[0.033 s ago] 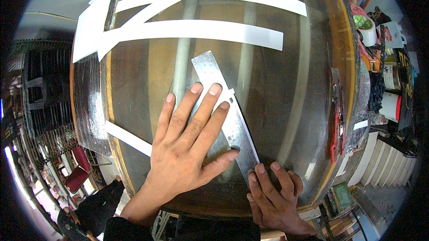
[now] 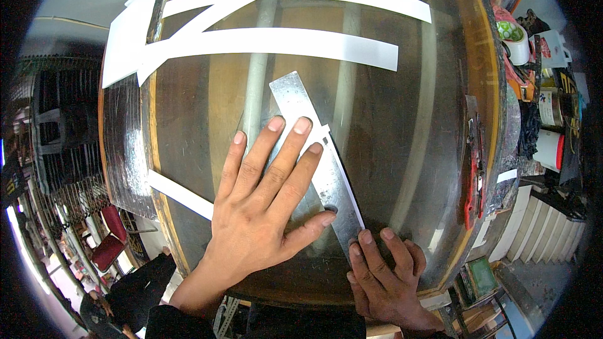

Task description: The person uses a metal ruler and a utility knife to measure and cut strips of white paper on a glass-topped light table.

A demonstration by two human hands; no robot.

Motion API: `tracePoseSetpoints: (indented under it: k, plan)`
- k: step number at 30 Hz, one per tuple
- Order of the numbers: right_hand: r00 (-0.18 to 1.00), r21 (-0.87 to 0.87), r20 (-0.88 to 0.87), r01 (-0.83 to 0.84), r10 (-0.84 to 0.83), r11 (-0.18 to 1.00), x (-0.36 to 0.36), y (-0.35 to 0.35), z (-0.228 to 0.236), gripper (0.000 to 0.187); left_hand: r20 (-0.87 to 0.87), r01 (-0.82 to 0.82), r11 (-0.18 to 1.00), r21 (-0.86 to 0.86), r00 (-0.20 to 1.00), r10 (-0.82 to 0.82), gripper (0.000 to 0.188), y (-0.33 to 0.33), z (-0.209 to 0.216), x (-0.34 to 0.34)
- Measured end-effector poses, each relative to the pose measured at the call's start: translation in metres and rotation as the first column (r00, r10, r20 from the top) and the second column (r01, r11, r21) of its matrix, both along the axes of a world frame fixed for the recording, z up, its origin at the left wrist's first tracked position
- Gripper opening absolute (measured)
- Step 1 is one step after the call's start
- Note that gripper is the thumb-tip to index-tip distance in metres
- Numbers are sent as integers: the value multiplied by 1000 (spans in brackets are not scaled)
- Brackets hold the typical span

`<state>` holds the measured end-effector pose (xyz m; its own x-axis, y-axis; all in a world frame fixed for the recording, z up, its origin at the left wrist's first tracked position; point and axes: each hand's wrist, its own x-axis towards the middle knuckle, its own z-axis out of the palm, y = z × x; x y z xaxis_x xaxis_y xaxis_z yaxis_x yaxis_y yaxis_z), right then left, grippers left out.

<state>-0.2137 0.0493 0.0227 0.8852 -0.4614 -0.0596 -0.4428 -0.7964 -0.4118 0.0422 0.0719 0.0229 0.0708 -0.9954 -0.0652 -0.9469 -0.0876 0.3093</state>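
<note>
My left hand (image 2: pixel 257 213) lies flat with its fingers spread, pressing on a shiny metal straightedge (image 2: pixel 292 97) that slants across the glass tabletop (image 2: pixel 201 119). A clear, flat sheet seems to lie partly under that hand; its outline is hard to make out. Along the straightedge's right side shows a narrow white strip (image 2: pixel 350 191), with a small tab near my index finger. At the straightedge's lower end my right hand (image 2: pixel 389 282) is closed, fingers curled, fingertips touching the metal edge and the strip. What it grips, if anything, is hidden.
Long white strips (image 2: pixel 301 40) cross the far part of the table, and a short white strip (image 2: pixel 182 194) is at the left. A red cutter-like tool (image 2: pixel 471 175) lies by the right edge. Beyond it are a tape roll (image 2: pixel 518 50) and containers. A red chair (image 2: pixel 110 238) stands lower left.
</note>
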Motion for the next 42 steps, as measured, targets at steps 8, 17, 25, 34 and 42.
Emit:
tracePoseSetpoints:
  k: [8, 17, 25, 34, 42]
  plan:
    - [1000, 18, 10, 10, -10, 1000, 0, 0, -1, 41, -7, 5, 1000, -13, 1000, -5, 73, 0, -1, 0]
    - [1000, 26, -2, 24, -24, 999, 1, 1, 0, 41, 2, 2, 1000, 0, 1000, -2, 71, 0, 0, -1]
    - [1000, 9, 5, -1, 1, 1000, 0, 0, 0, 41, 0, 7, 1000, -8, 1000, -7, 70, 0, 0, 0]
    - [999, 17, -29, 34, -33, 999, 2, 3, 3, 41, -7, 8, 1000, -18, 1000, -8, 71, 0, 0, 1]
    - [1000, 15, 1, -2, 2, 1000, 0, -1, -1, 41, -9, -4, 1000, -4, 1000, 4, 68, -1, 0, 1]
